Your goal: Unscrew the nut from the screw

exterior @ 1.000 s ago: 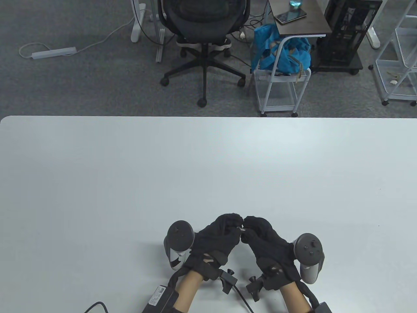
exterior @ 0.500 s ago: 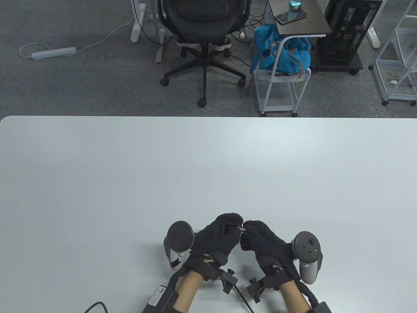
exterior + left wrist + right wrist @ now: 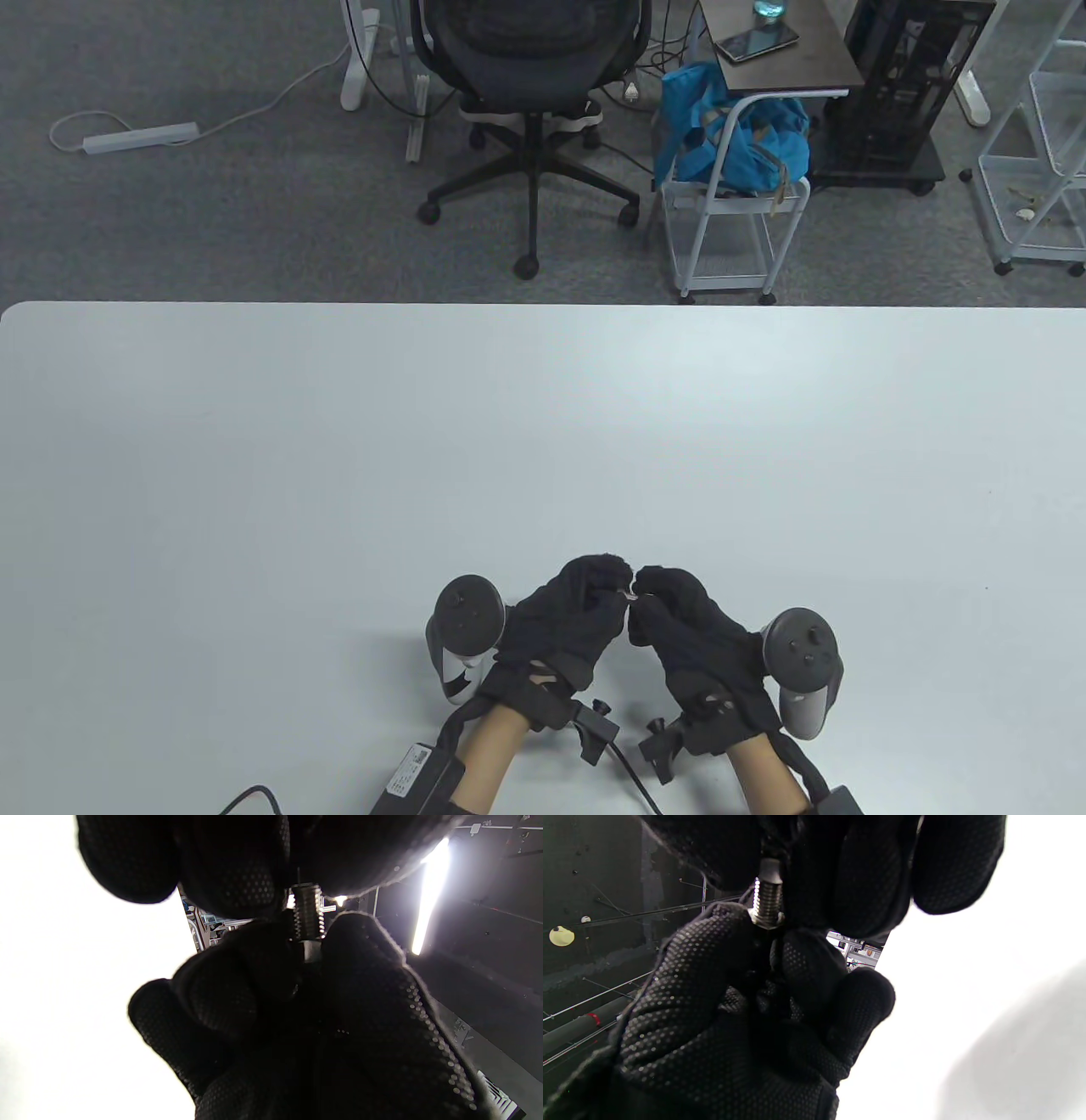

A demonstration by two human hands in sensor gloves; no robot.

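A small silver screw point(image 3: 632, 594) is held between my two hands just above the white table point(image 3: 543, 424), near its front edge. My left hand point(image 3: 594, 590) pinches the end with a wider collar that looks like the nut point(image 3: 765, 920). My right hand point(image 3: 657, 594) pinches the other, smooth end of the screw point(image 3: 312, 950). Bare thread point(image 3: 308, 912) shows between the two sets of fingertips, and it also shows in the right wrist view point(image 3: 767, 899). Most of the nut is hidden by the left fingers point(image 3: 712, 955).
The trackers sit on the back of the left hand point(image 3: 465, 632) and the right hand point(image 3: 802, 658). Cables run off the table's front edge point(image 3: 254, 798). An office chair point(image 3: 530, 102) and a cart point(image 3: 730, 212) stand on the floor beyond the far edge.
My right hand rocked a little at the wrist while pinching the screw, and its tracker shifted and came back. My left hand stayed still.
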